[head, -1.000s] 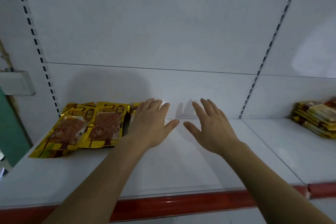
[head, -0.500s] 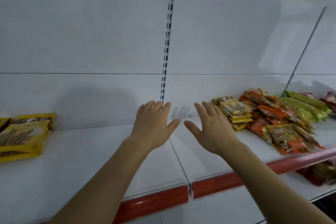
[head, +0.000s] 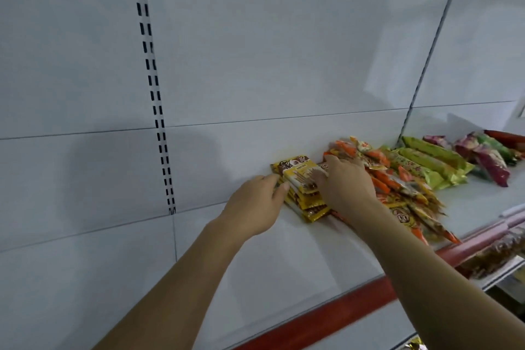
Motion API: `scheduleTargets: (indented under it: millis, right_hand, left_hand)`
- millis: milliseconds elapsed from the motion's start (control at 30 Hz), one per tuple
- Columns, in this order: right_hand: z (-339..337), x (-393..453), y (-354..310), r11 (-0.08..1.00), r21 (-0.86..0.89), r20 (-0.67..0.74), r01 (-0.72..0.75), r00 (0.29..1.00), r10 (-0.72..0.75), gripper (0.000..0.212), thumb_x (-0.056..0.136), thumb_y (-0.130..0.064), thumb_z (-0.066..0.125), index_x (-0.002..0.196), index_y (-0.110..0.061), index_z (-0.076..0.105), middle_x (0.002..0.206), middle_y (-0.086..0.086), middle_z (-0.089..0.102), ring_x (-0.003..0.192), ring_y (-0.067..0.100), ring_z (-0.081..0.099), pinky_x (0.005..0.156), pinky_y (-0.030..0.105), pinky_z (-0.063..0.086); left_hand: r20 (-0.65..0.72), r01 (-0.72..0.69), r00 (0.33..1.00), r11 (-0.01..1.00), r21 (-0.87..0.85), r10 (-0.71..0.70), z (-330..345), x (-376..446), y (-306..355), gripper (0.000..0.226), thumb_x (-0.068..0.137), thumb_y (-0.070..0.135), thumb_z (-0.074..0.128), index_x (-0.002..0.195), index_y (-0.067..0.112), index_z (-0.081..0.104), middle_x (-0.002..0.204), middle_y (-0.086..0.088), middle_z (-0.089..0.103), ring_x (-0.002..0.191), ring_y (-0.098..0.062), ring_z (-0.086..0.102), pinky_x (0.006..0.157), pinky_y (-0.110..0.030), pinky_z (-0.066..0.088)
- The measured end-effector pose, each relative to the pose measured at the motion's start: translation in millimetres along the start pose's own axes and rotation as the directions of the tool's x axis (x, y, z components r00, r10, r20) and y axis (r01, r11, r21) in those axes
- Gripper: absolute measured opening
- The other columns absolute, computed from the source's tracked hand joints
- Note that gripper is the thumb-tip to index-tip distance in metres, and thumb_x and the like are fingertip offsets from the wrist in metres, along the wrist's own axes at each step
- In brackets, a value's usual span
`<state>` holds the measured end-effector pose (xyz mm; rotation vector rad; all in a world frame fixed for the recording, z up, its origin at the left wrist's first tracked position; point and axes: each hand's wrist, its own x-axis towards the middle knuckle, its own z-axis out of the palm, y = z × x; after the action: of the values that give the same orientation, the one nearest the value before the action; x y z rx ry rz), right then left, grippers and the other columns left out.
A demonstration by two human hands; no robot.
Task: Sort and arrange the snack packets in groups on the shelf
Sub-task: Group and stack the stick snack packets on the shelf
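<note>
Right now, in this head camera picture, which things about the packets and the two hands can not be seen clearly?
- Stack of yellow and brown snack packets: its right part is hidden under the right hand; the count is unclear.
- Left hand: its fingertips are behind the stack's left edge, so the grip is uncertain.
- Printed text on the orange packets: too small and blurred.
- Purple packets: the pile is cut off by the right edge.

Stack of packets (head: 301, 187) lay on the shelf (head: 255, 273) close to the back panel (head: 255, 65). My left hand (head: 252, 207) sat against its left side, my right hand (head: 348, 187) on its right. A heap of loose packets (head: 403, 193) lay directly right of the stack; further packets (head: 443, 162) lay beyond that, farther right.
</note>
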<state>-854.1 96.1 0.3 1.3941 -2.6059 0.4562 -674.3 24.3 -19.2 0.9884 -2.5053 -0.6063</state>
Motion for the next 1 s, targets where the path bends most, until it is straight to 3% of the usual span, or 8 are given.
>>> scheduleTargets:
  millis: [167, 333, 533, 667, 767, 833, 933, 1000]
  right_hand:
    - [10.3, 21.4, 7.1, 0.998, -0.065, 0.022, -0.022, 0.999, 0.024, 0.041, 0.099, -0.050, 0.045, 0.108, -0.013, 0.060, 0.103, 0.009, 0.068, 0.125, 0.035, 0.047, 0.088, 0.043, 0.050]
    - [15.6, 36.1, 8.9, 1.000, 0.000, -0.033, -0.023, 0.999, 0.023, 0.021, 0.098, -0.033, 0.053, 0.093, -0.016, 0.064, 0.089, 0.004, 0.066, 0.102, 0.029, 0.060, 0.072, 0.035, 0.052]
    - [-9.2, 38.5, 21.2, 0.910, 0.402, -0.176, 0.097, 0.984, -0.027, 0.020, 0.096, -0.024, 0.060, 0.108, -0.017, 0.075, 0.091, -0.002, 0.074, 0.068, 0.008, 0.059, 0.059, 0.022, 0.045]
    - [-20.4, 37.9, 25.6, 0.820, 0.534, -0.178, 0.208, 0.975, -0.131, 0.023, 0.098, -0.020, 0.057, 0.113, -0.019, 0.073, 0.094, -0.005, 0.074, 0.070, 0.005, 0.063, 0.061, 0.021, 0.052]
    - [-19.5, 43.7, 34.6, 0.892, 0.354, -0.202, 0.281, 0.954, -0.220, 0.031, 0.098, -0.014, 0.049, 0.121, -0.014, 0.069, 0.104, 0.004, 0.074, 0.091, 0.022, 0.067, 0.075, 0.029, 0.052]
    - [-11.1, 48.2, 40.0, 0.935, 0.166, -0.176, 0.314, 0.942, -0.285, 0.030, 0.098, -0.023, 0.045, 0.111, -0.011, 0.070, 0.100, 0.009, 0.072, 0.105, 0.033, 0.061, 0.086, 0.037, 0.050]
    - [3.9, 50.5, 35.3, 0.948, -0.066, 0.075, 0.312, 0.949, -0.307, 0.045, 0.096, -0.052, 0.041, 0.098, -0.015, 0.066, 0.104, 0.009, 0.068, 0.116, 0.036, 0.055, 0.104, 0.045, 0.042]
    - [7.8, 50.8, 30.0, 0.927, -0.165, 0.173, 0.336, 0.936, -0.308, 0.047, 0.095, -0.061, 0.043, 0.083, -0.018, 0.057, 0.103, 0.009, 0.068, 0.111, 0.033, 0.057, 0.104, 0.045, 0.038]
  left_hand:
    - [-0.010, -0.024, 1.000, 1.000, -0.017, 0.024, 25.6, 39.2, -3.8, 0.038, 0.106, 0.051, 0.039, 0.092, 0.019, 0.054, 0.089, -0.001, 0.058, 0.085, -0.023, 0.059, 0.066, -0.038, 0.042]
    - [-0.069, 0.042, 0.997, 0.999, 0.007, -0.042, 41.5, 55.4, 5.2, 0.045, 0.103, 0.054, 0.048, 0.092, 0.014, 0.065, 0.081, -0.001, 0.063, 0.074, -0.021, 0.059, 0.059, -0.035, 0.040]
    - [-0.202, 0.144, 0.956, 0.940, -0.309, -0.213, 36.1, 59.9, 20.2, 0.030, 0.102, 0.045, 0.056, 0.103, 0.019, 0.070, 0.095, 0.002, 0.073, 0.087, -0.016, 0.067, 0.074, -0.032, 0.052]
    - [-0.365, 0.097, 0.825, 0.744, -0.662, -0.432, 28.4, 62.7, 35.7, 0.017, 0.103, 0.033, 0.058, 0.105, 0.019, 0.067, 0.100, 0.001, 0.072, 0.093, -0.021, 0.071, 0.082, -0.046, 0.061]
    - [-0.459, 0.101, 0.712, 0.725, -0.682, -0.531, 24.9, 54.1, 35.4, 0.013, 0.105, 0.025, 0.056, 0.108, 0.014, 0.063, 0.097, 0.004, 0.069, 0.091, -0.020, 0.070, 0.070, -0.039, 0.063]
    - [-0.410, 0.083, 0.691, 0.629, -0.773, -0.596, 23.8, 45.6, 27.6, 0.017, 0.104, 0.018, 0.056, 0.117, 0.009, 0.062, 0.105, -0.003, 0.072, 0.089, -0.021, 0.073, 0.059, -0.035, 0.064]
    - [-0.354, 0.093, 0.678, 0.553, -0.828, -0.644, 24.1, 33.6, 17.1, 0.019, 0.103, 0.011, 0.057, 0.120, 0.008, 0.064, 0.109, -0.008, 0.073, 0.088, -0.021, 0.074, 0.055, -0.029, 0.061]
    - [-0.352, 0.112, 0.669, 0.557, -0.823, -0.655, 26.2, 29.1, 12.0, 0.018, 0.102, 0.013, 0.059, 0.119, 0.011, 0.063, 0.111, -0.007, 0.072, 0.092, -0.023, 0.074, 0.059, -0.031, 0.062]
